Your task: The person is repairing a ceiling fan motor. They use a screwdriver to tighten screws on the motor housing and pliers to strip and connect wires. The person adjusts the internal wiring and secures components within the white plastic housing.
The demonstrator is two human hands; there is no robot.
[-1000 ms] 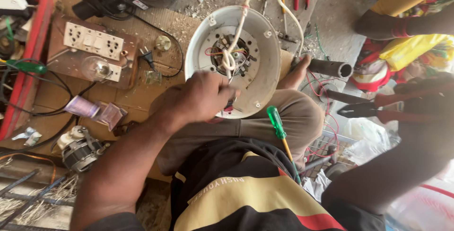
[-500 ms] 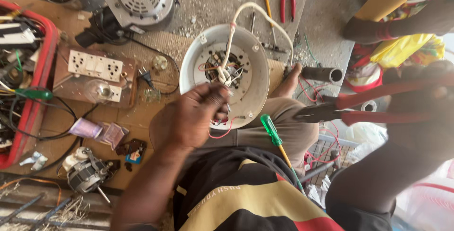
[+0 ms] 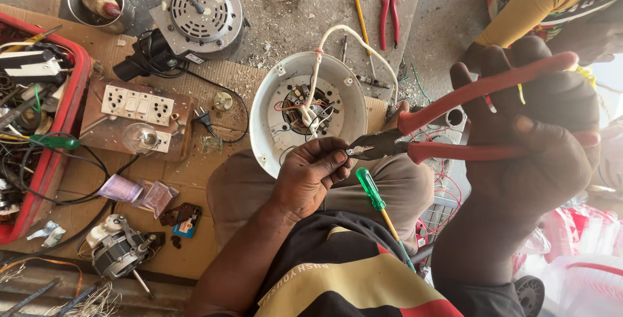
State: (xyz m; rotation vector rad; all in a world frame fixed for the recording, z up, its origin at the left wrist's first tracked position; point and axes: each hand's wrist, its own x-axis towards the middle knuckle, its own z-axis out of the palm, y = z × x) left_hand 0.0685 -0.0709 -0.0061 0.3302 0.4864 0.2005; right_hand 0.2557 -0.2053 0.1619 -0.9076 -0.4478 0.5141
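Note:
My left hand (image 3: 310, 169) pinches a thin wire end between thumb and fingers, just above my thigh. My right hand (image 3: 532, 132) grips red-handled pliers (image 3: 454, 122), whose jaws (image 3: 363, 150) meet the wire at my left fingertips. A white round fan housing (image 3: 272, 96) with exposed coloured wiring and a white cable rests against my knee, just beyond my left hand. A green-handled screwdriver (image 3: 371, 188) lies on my thigh.
A grey motor (image 3: 201, 12) and a wooden socket board with a bulb (image 3: 133, 112) sit at the left, beside a red crate (image 3: 61, 135) of wires. Red pliers (image 3: 389, 5) and a yellow screwdriver (image 3: 358, 5) lie on the concrete. Another person's yellow sleeve (image 3: 538, 5) shows top right.
My left hand has lifted off the fan housing and drawn the wire toward me. My right hand has swung the pliers in from the right until the jaws meet the wire.

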